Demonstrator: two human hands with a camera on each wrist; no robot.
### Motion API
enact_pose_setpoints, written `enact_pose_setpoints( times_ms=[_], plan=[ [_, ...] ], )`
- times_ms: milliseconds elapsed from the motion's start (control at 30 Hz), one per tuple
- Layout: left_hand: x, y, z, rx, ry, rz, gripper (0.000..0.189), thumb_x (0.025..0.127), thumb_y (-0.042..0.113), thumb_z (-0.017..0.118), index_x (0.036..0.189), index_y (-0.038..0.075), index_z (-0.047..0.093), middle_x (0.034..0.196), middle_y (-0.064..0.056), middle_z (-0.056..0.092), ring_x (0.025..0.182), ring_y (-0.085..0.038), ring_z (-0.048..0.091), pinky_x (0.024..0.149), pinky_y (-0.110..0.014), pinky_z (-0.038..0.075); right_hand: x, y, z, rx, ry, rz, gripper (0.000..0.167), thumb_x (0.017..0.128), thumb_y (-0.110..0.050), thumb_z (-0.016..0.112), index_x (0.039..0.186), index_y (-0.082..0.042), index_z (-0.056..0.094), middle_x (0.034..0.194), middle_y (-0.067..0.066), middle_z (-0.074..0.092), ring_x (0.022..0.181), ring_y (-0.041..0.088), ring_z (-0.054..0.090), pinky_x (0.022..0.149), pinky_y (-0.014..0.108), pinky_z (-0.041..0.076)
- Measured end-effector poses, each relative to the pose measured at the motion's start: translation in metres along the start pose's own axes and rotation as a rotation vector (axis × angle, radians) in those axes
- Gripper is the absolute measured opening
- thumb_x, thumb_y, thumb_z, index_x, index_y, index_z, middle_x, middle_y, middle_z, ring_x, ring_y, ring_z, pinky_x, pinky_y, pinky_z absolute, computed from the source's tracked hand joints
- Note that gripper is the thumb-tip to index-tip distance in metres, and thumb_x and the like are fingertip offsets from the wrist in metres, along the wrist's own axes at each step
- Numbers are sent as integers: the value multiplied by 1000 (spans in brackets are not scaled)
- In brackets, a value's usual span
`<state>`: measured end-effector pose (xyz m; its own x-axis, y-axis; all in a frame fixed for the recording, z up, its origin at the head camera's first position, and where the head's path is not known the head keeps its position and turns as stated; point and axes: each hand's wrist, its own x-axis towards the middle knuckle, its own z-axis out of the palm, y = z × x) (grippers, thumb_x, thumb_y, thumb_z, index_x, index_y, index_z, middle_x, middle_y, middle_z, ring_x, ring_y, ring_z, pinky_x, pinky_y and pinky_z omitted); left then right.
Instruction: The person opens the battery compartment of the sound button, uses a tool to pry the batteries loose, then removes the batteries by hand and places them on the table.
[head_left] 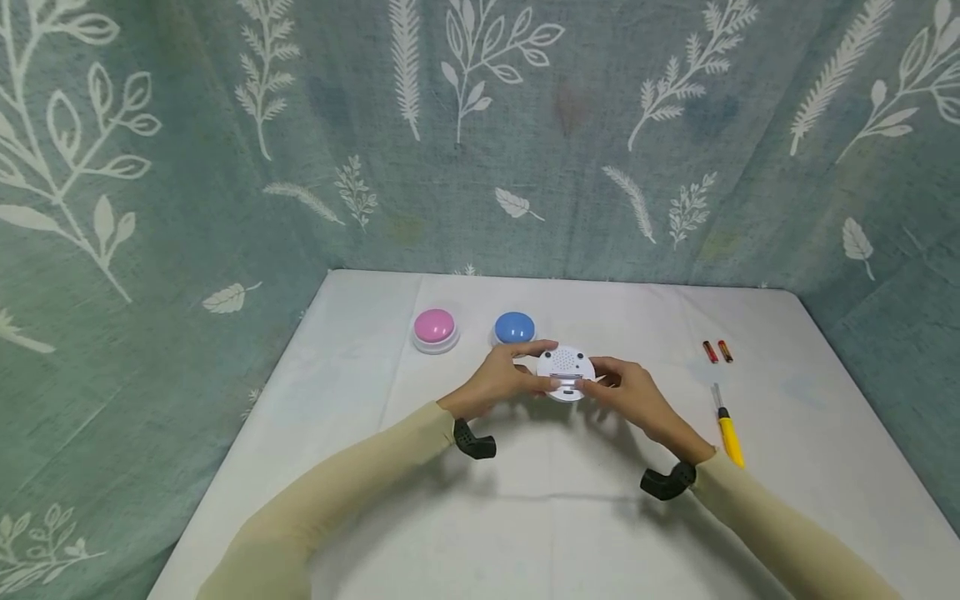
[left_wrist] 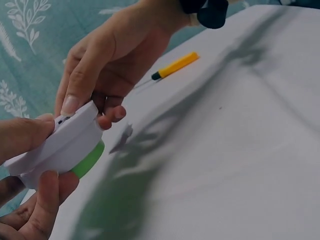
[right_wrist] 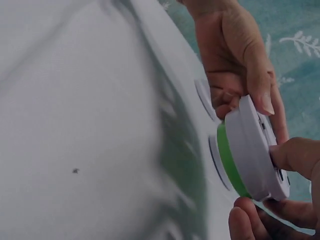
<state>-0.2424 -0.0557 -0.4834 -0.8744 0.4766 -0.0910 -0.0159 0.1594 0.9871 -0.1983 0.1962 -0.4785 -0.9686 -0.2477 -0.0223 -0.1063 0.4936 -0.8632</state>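
Both hands hold a round white push button [head_left: 564, 358] with a green top [left_wrist: 90, 160], raised over the table with its underside turned toward me. Speaker holes, dark feet and a battery compartment [head_left: 567, 377] show on that underside. My left hand [head_left: 497, 380] grips the left rim, fingers behind and thumb on the back near the compartment. From the right side, my right hand [head_left: 639, 400] holds the rim, its thumb pressing at the compartment's edge. The right wrist view shows the green top [right_wrist: 231, 162] facing away from the thumbs.
A pink button [head_left: 434, 327] and a blue button [head_left: 514, 327] stand behind the hands on the white table [head_left: 450, 533]. To the right lie two small batteries [head_left: 717, 352] and a screwdriver [head_left: 729, 433] with a yellow handle. Patterned green cloth [head_left: 480, 217] hangs around the table.
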Motion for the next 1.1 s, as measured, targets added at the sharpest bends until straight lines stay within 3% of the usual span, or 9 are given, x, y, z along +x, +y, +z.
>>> enact_pose_setpoints(
  times_ms=[133,367,567,733,933,1100],
  plan=[
    [14,3,7,-8,0,4,63,80,18,91,138,28,67,127,-6,62,81,-23,73,80,-48,60,2,3,-10,29,25,29,62,96,-39,75,145,-5,57,124,12,68,100,24,67,81,40,58],
    [43,8,19,-30,-11,7,65,82,19,90,141,27,65,129,0,63,87,-26,73,85,-52,59,7,22,-35,112,35,5,74,94,-35,78,154,-6,46,133,17,61,105,31,65,83,44,60],
    [66,9,30,-58,1,8,65,81,18,91,140,27,65,128,-1,63,86,-27,74,86,-52,59,11,35,-53,85,35,-26,79,91,-27,81,158,-16,41,133,18,59,102,33,65,78,36,58],
    [83,8,39,-86,3,-8,63,81,18,91,139,25,66,126,-1,66,85,-27,75,88,-53,57,17,44,-64,46,54,-40,82,90,-26,83,159,-14,40,128,19,60,101,32,65,73,30,56],
    [102,6,50,-127,23,9,65,82,13,89,142,16,63,127,-6,66,85,-25,75,87,-49,59,26,55,-75,23,76,-4,84,89,-33,83,159,-14,41,130,18,60,101,33,65,75,40,58],
    [115,-1,58,-150,85,18,64,81,12,90,139,10,64,118,-9,66,80,-24,75,81,-40,61,34,64,-82,1,79,21,86,89,-38,83,160,-15,39,133,19,59,104,33,65,79,45,57]
  ],
)
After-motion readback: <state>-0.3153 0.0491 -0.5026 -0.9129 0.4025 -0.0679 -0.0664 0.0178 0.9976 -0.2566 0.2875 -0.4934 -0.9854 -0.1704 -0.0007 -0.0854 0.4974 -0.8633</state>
